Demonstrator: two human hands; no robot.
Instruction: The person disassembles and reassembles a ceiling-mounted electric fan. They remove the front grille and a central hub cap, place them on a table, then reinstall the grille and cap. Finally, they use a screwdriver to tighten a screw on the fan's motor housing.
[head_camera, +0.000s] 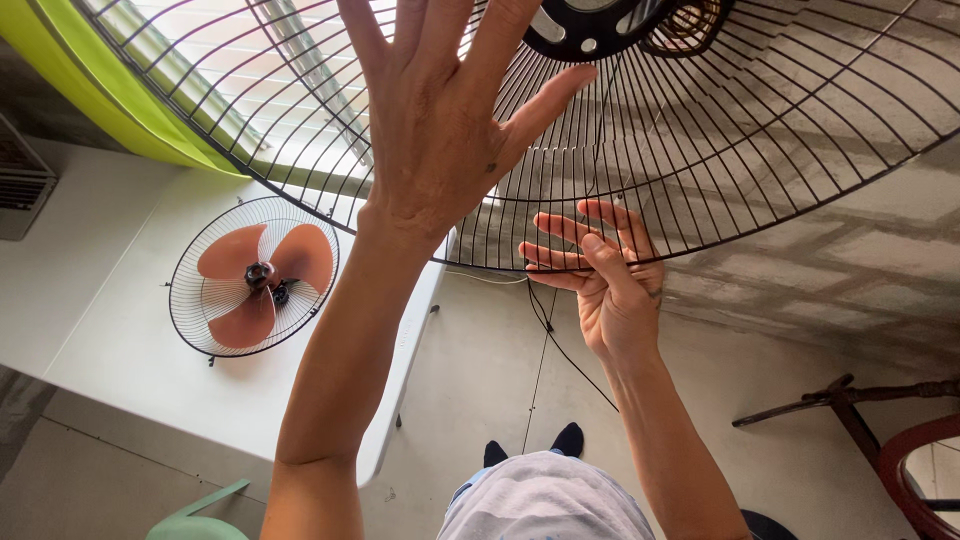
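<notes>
A large black wire fan guard (760, 130) fills the top of the view, held up close to the camera, with its black hub (590, 25) at the top middle. My left hand (440, 120) lies flat on the wires, fingers spread. My right hand (605, 280) grips the guard's lower rim, fingers curled over the edge wire. Below on the white table (120, 350) lies a second fan part, a round guard (255, 275) with brown blades and a small dark motor hub in it.
A black cable (560, 345) hangs from the guard down over the concrete floor. A dark wooden stand (850, 400) and a round red-rimmed object (925, 470) are at the right. A green chair part (195, 520) shows bottom left. A lime-green band (100, 90) runs by the window blinds.
</notes>
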